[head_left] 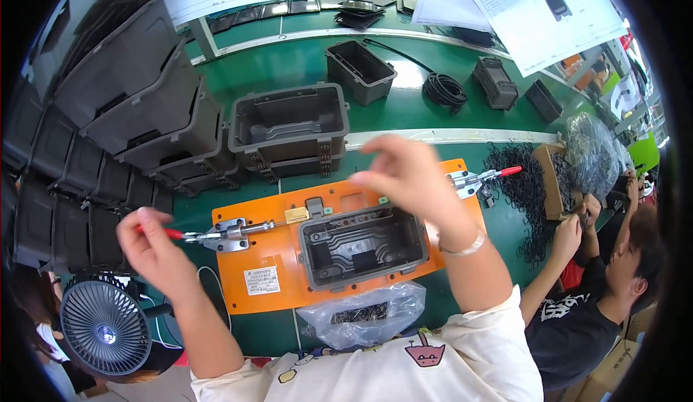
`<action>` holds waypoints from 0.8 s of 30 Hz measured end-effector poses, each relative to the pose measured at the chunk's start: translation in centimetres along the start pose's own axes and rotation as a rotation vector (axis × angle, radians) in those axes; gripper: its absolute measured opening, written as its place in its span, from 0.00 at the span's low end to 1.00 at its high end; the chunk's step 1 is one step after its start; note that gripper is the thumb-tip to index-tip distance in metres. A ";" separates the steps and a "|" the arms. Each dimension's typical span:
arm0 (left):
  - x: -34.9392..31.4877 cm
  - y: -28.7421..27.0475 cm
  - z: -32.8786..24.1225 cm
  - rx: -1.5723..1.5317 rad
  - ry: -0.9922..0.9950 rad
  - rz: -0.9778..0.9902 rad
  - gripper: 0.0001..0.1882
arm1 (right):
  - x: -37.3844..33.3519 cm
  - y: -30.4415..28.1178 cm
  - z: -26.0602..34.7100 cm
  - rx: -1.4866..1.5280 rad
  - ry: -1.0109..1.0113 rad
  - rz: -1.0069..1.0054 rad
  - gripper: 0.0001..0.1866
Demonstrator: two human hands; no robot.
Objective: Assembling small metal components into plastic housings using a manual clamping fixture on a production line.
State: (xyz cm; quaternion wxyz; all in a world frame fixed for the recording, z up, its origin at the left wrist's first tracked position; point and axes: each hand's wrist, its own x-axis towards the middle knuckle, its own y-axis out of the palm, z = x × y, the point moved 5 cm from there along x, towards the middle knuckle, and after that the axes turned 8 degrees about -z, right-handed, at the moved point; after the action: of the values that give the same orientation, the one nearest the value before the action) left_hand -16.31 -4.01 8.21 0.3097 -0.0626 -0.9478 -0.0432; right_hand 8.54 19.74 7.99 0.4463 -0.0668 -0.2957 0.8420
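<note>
Two bare hands work about an open dark grey box [361,239], which sits on an orange plate [278,243] on the green table [267,55]; clock directions here are taken from the box's middle. At 9 o'clock the left hand [155,250] is at the red handle [174,234] of the left clamp [232,234]; its fingers are loosely bent, and I cannot tell whether they grip the handle or only brush it. At 1 o'clock the right hand [406,179] is blurred over the box's far edge, thumb and forefinger parted, with nothing seen between them; the right clamp [463,182] lies beyond, at 2 o'clock.

For good handling, I judge, the lever wants a steady pull near its end, with fingers clear of the linkage and of the brass-coloured block [296,215] at 10 o'clock. The box should stay flat and square to the plate, so the rod meets it straight; the other hand can steady the rim without crossing the rod's line.

The box's mouth faces up toward the camera. Its long axis runs roughly from 9 to 3 o'clock, the 3 o'clock end swung slightly toward 2, much as the plate lies.
</note>
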 end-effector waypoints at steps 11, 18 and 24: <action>-12.7 15.0 -7.9 0.139 0.534 1.030 0.18 | -9.9 -17.9 -20.9 0.700 0.500 -1.084 0.38; -17.1 19.9 -6.2 0.258 0.488 1.071 0.15 | -5.2 -19.2 -25.2 1.415 0.400 -0.864 0.23; -16.1 20.1 -5.5 0.067 0.406 0.966 0.13 | -0.9 -17.6 -12.6 0.802 -0.086 -0.797 0.20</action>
State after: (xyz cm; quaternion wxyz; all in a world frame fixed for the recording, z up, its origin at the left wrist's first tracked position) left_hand 2.65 13.70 3.99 0.4738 -0.4729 -0.7325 0.1239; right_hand 26.39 32.06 7.36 0.7075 0.2591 0.0269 0.6569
